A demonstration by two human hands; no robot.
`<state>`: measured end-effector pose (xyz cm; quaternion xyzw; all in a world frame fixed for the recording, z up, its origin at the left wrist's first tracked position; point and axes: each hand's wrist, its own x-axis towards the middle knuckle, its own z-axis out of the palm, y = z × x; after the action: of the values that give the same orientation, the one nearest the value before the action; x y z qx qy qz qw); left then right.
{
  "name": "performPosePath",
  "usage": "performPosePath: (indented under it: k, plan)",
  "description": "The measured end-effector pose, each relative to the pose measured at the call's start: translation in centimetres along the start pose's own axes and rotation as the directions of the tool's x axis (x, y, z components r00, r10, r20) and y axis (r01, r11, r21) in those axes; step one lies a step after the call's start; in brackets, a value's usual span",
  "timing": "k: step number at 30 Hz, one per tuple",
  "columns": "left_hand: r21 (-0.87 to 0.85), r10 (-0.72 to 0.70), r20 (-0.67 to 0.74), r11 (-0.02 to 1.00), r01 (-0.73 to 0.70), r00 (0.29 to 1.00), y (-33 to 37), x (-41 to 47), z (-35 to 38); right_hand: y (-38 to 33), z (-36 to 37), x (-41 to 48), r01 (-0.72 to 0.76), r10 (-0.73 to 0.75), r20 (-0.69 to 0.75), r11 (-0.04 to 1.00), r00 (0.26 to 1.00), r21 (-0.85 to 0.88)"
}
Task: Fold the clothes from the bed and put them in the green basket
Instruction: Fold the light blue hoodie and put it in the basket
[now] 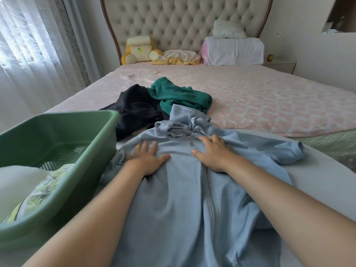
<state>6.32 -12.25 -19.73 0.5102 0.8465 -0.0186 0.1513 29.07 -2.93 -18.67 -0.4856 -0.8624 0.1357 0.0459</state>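
**Both hands flat on the blue hoodie**

Forearms fill my near view, reaching onto the blue hoodie, spread zip-side up on the bed. My left hand and right hand press flat on its chest, fingers spread, either side of the zip. Beyond my hands lie a black garment and a teal garment. Left of my left hand sits the green basket, holding folded clothes.

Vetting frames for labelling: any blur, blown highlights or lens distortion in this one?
Head view: curtain at left is blown out by daylight; wide-angle bend bows the headboard and bed edge; mild blur on the forearms and near hem of the blue hoodie; left hand and right hand reasonably sharp.
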Motion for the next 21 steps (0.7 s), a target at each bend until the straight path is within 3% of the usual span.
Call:
performPosePath:
  k: [3,6,7,9,11,12,15,17,21]
  plan:
    - [0.155,-0.093,-0.129,0.981,0.113,0.987,-1.2,0.3,-0.8,0.2,0.0,0.1,0.01,-0.003,0.095,0.997,0.996,-0.07]
    - [0.344,0.181,-0.441,0.939,-0.02,0.879,-0.5,-0.1,-1.7,0.5,0.3,0.1,0.026,-0.011,0.168,0.995,0.986,-0.091]
    - [0.291,0.256,-0.446,0.948,-0.132,0.858,-0.4,0.0,-1.8,0.7,0.3,0.1,0.035,-0.019,0.174,0.995,0.985,-0.093]
    - [0.051,0.248,-0.213,0.969,-0.243,0.945,-0.3,-0.1,-1.8,1.2,0.4,0.3,0.053,-0.04,0.162,0.996,0.986,-0.076]
    - [0.057,0.144,0.037,0.988,-0.146,0.989,-0.5,-0.5,-1.4,1.5,0.3,0.4,0.059,-0.055,0.137,0.998,0.989,-0.031]
    - [0.098,0.099,0.054,0.99,-0.104,0.994,-0.7,-0.7,-1.4,1.5,0.1,0.4,0.061,-0.059,0.125,0.998,0.99,-0.018]
    - [0.274,0.07,-0.11,0.961,-0.038,0.991,-1.3,-1.0,-2.1,0.7,-0.9,-0.5,0.116,-0.113,0.057,0.993,0.992,-0.035]
    - [0.351,0.138,-0.243,0.935,-0.045,0.96,-0.8,-1.9,-3.2,-0.1,-1.6,-1.6,0.182,-0.183,-0.014,0.982,0.983,-0.059]
    - [0.289,0.417,-0.322,0.898,-0.331,0.85,1.6,-5.4,-4.1,-1.8,-2.9,-5.4,0.324,-0.33,-0.115,0.943,0.937,-0.073]
